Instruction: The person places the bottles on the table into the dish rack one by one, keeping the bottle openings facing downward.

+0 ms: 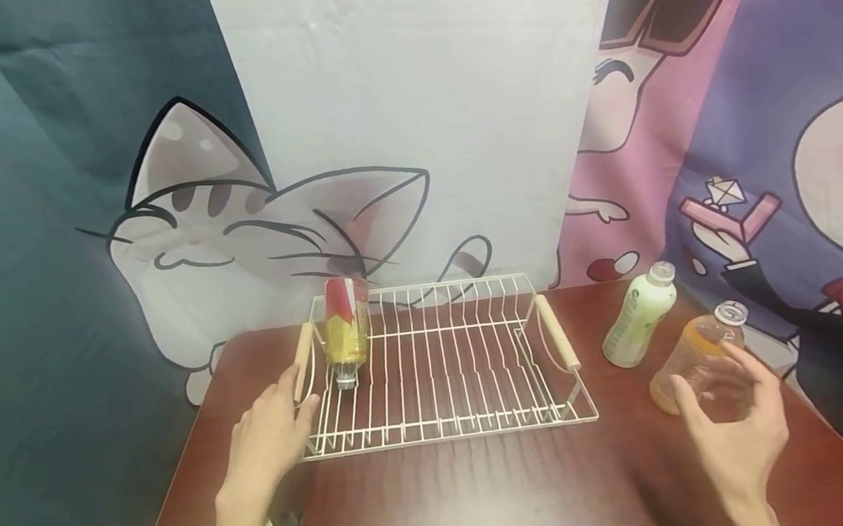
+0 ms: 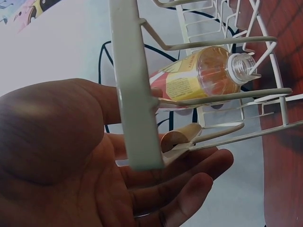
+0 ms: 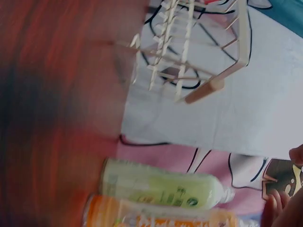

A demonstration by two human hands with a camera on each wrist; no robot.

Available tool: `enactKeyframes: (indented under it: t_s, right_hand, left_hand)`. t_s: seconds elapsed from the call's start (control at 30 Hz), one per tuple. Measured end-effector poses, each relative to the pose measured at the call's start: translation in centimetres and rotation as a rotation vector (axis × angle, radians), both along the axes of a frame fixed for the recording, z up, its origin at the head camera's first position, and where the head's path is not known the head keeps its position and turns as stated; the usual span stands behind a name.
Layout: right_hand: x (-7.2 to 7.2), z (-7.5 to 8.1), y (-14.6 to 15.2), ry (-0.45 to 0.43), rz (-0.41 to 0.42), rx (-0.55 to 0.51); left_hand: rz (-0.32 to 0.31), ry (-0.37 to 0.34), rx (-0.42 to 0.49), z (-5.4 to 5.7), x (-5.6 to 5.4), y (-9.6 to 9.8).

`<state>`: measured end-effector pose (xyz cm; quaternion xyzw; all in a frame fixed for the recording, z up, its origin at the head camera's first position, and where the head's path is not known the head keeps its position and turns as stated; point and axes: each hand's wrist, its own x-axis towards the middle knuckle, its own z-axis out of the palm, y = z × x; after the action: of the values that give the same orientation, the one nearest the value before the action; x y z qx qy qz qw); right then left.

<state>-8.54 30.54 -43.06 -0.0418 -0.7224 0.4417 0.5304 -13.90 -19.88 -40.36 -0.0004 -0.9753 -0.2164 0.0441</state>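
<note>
The worktop (image 1: 472, 501) carries a wire rack (image 1: 446, 440) set against its back edge, nearer the left corner. The left hand (image 1: 266, 431) curls loosely around the rack's left end; keeping light pressure there should stop the rack sliding. The right hand (image 1: 740, 427) is spread wide, thumb well apart from fingers, and has hold of nothing. It frames the orange bottle (image 1: 689, 361), upright near the worktop's right edge; contact cannot be told. A good grip probably means closing evenly around the body, below the neck, without brushing the green bottle (image 1: 640, 319) upright just beside it towards the back right corner. The red-and-yellow bottle (image 1: 346, 324) leans neck down inside the rack, beside the left wooden handle (image 1: 305, 361).
</note>
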Motion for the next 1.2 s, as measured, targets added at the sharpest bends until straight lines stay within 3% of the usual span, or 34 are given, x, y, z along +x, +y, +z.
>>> enactKeyframes:
  t_s: [0.13, 0.27, 0.47, 0.63, 0.73, 0.97, 1.2]
  right_hand:
    - [0.2, 0.0, 0.6, -0.042, -0.187, -0.03]
    - [-0.4, -1.5, 2.9, -0.201, -0.254, -0.104]
    - [-1.0, -2.7, 5.3, -0.517, -0.165, -0.234]
    - [-1.6, -3.3, 6.8, -0.678, -0.072, -0.256]
    - [-2.0, -3.5, 7.3, -0.717, -0.042, -0.26]
    - [-2.5, -3.6, 7.7, -0.818, -0.072, -0.233]
    - [-3.0, -4.1, 8.0, -0.83, -0.099, -0.141]
  left_hand:
    - [-0.003, 0.0, -0.004, 0.1, 0.0, 0.0]
    - [0.0, -0.004, 0.0, 0.0, 0.0, 0.0]
    - [0.002, -0.003, -0.002, -0.1, 0.0, -0.1]
    - [-0.005, 0.001, -0.004, 0.0, 0.0, -0.1]
    - [-0.007, 0.001, -0.003, 0.1, -0.1, -0.1]
    - [-0.006, -0.003, 0.004, 0.0, -0.1, -0.1]
    - [-0.007, -0.006, 0.002, 0.0, -0.1, -0.2]
